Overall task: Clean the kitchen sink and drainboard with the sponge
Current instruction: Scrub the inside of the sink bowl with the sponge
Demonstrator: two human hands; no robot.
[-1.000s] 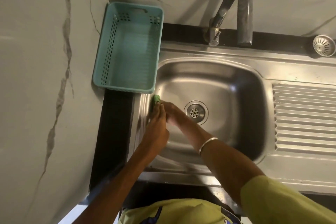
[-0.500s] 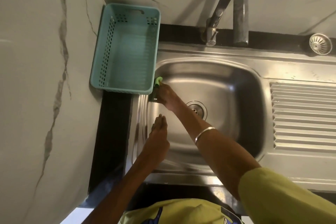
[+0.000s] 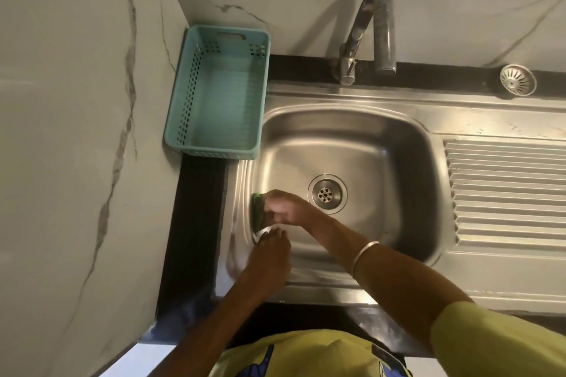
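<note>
our right hand (image 3: 283, 208) grips the soft, light sponge (image 3: 257, 211) by its back against the sink (image 3: 346, 119) wall; left hand (image 3: 269, 254) fingers straight, touching beside it.

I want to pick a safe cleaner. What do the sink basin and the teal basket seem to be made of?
The shiny grey sink basin looks like brushed stainless steel: grey sheen, soft reflections. The teal rectangular perforated basket looks like moulded plastic: uniform matte colour, punched holes, cut-out handle.

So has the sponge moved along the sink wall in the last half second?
Yes. The sponge, gripped by the right hand, was up by the near corner of the teal basket; now it sits lower on the sink's left wall, level with the drain.
</note>
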